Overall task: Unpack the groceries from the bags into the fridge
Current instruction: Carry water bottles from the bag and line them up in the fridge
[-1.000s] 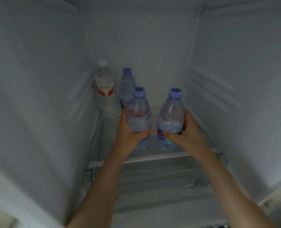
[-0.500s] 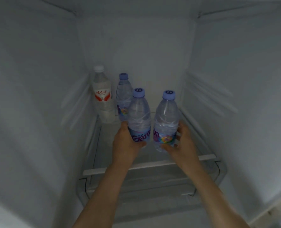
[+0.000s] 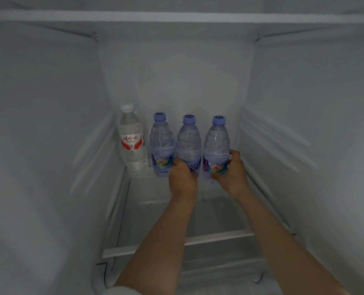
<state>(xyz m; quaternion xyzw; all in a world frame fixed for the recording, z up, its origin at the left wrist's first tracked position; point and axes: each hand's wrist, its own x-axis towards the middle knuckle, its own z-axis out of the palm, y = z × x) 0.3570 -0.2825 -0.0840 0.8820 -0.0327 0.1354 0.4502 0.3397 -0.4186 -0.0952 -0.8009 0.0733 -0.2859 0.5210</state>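
Observation:
Both my arms reach deep into the fridge. My left hand [image 3: 182, 177] grips the lower part of a clear water bottle with a blue cap [image 3: 189, 141]. My right hand [image 3: 232, 173] grips a second blue-capped bottle [image 3: 217, 143] just to its right. Both bottles stand upright at the back of the glass shelf [image 3: 164, 209]. A third blue-capped bottle [image 3: 161, 143] stands untouched right beside the left one. A taller bottle with a white cap and red label [image 3: 132, 141] stands in the back left corner. The bottle bases are hidden by my hands.
The shelf's white front rail [image 3: 219, 236] crosses under my forearms. Ribbed fridge side walls [image 3: 272, 141] close in on both sides, with the right wall near my right hand. Another shelf edge [image 3: 176, 17] runs overhead. A drawer lies below.
Both hands have pushed their bottles from the shelf's front to the back, in line with the two standing bottles. The view has dropped and moved closer in.

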